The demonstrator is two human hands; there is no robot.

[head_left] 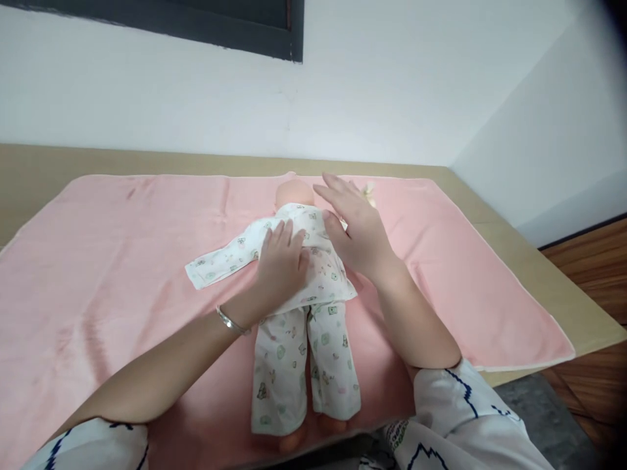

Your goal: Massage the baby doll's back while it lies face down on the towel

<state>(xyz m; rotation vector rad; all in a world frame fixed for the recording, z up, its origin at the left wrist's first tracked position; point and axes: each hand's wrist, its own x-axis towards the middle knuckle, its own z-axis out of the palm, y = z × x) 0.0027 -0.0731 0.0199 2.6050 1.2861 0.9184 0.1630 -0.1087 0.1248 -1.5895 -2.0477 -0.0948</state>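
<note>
A baby doll lies on its back along the middle of a pink towel, head away from me. It wears a white printed top and matching trousers. My left hand, with a silver bracelet at the wrist, lies flat on the doll's chest with fingers stretched out. My right hand rests open over the doll's right shoulder and side, fingers spread, covering that sleeve. The doll's other sleeve lies flat out to the left.
The towel covers most of a beige table set in a room corner, with white walls behind and to the right. The table's right edge drops to a wooden floor. A small pale item peeks out behind my right hand.
</note>
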